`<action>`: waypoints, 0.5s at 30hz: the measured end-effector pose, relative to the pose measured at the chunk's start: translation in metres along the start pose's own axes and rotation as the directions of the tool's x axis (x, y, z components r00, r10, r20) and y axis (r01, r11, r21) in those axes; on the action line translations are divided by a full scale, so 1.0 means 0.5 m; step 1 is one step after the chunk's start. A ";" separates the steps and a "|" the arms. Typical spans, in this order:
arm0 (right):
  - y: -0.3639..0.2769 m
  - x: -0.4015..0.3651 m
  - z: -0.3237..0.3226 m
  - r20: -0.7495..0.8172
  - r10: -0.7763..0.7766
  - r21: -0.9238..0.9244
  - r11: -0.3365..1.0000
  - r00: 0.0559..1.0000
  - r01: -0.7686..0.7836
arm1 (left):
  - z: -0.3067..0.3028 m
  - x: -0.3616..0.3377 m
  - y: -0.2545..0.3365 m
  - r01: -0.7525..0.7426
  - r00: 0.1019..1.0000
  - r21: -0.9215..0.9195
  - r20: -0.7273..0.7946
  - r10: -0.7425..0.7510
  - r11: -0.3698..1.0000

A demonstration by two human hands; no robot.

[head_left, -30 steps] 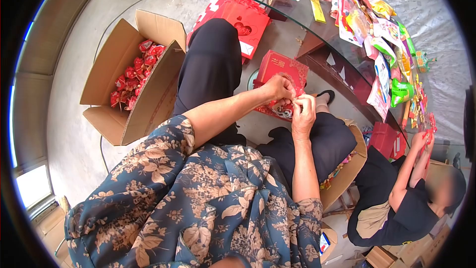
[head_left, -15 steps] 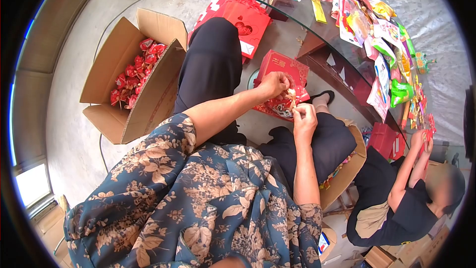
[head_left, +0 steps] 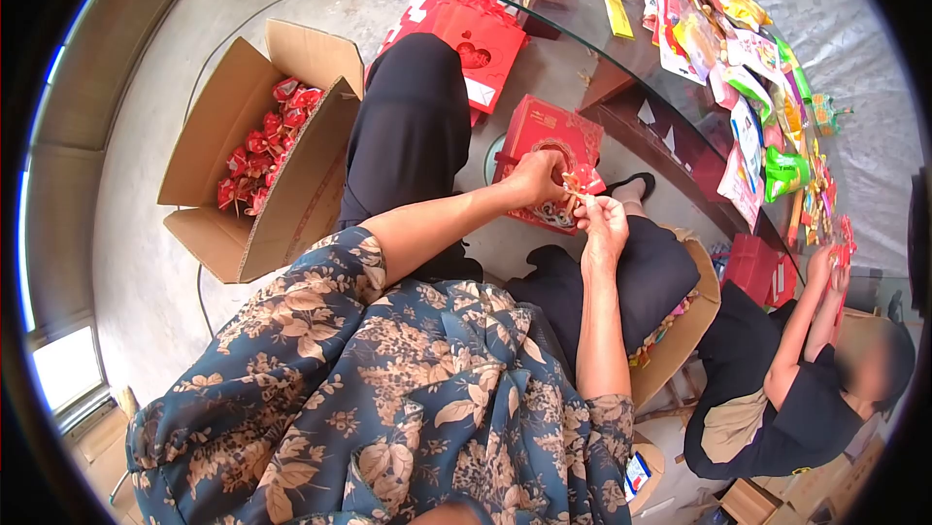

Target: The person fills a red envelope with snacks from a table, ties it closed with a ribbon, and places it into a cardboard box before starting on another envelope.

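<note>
Over a red printed box [head_left: 549, 127] between the knees, my left hand [head_left: 539, 178] pinches a small red-and-cream wrapped item [head_left: 582, 185]. My right hand [head_left: 604, 221] is closed just to the right, its thumb and fingertips pinching a thin pale end of the same item. The two hands are close together. Below them, part of the box's contents shows in red and white; the details are too small to tell.
An open carton [head_left: 252, 234] of small red packets stands at the left. Red gift bags [head_left: 481, 44] lie ahead. A glass table [head_left: 670, 102] bears many snack packets [head_left: 689, 34]. Another carton [head_left: 680, 355] is by the right leg. A co-worker [head_left: 786, 399] sits at the right.
My right hand has turned and risen slightly, its fingers now nearer my left hand. The wrapped item shows more clearly between them. The co-worker's hands have shifted slightly.
</note>
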State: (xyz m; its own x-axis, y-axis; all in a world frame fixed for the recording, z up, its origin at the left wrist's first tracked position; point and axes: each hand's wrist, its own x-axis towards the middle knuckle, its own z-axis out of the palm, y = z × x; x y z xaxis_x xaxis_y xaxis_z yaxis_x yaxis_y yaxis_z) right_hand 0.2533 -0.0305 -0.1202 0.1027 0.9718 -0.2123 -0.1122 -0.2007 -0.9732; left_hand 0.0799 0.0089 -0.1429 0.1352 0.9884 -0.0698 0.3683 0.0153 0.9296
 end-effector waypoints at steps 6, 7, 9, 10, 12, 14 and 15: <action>0.014 -0.008 -0.002 -0.046 0.068 -0.443 0.893 0.997 -0.081 | 0.003 0.006 0.005 0.106 0.994 -0.014 0.011 -0.106 0.994; 0.023 -0.006 -0.002 -0.056 0.111 -0.506 0.853 0.992 -0.124 | 0.005 0.006 0.006 0.110 0.994 -0.021 0.012 -0.110 0.994; 0.028 -0.003 0.012 -0.066 0.009 -0.696 0.716 0.998 -0.053 | 0.005 0.007 0.007 0.118 0.993 -0.032 0.011 -0.118 0.992; 0.008 -0.011 0.033 -0.077 -0.039 -0.755 0.655 0.996 -0.033 | 0.005 0.006 0.005 0.124 0.992 -0.031 0.008 -0.124 0.992; 0.004 -0.011 0.049 -0.106 -0.128 -0.838 0.545 0.986 -0.019 | 0.007 0.007 0.004 0.134 0.991 -0.030 -0.001 -0.134 0.990; 0.031 0.006 0.041 -0.116 -0.169 -0.810 0.587 0.979 0.005 | 0.010 0.009 -0.002 0.119 0.993 -0.021 -0.005 -0.119 0.993; 0.033 0.008 0.042 -0.121 -0.189 -0.795 0.606 0.974 0.018 | 0.008 0.008 -0.001 0.112 0.994 -0.016 -0.008 -0.113 0.994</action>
State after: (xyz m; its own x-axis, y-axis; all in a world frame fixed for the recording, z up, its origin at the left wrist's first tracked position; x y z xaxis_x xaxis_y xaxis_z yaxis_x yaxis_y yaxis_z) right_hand 0.2310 -0.0276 -0.1352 0.2414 0.9699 -0.0337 0.7196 -0.2022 -0.6643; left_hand 0.0840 0.0124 -0.1452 0.0851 0.9816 -0.1710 0.3660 0.1288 0.9216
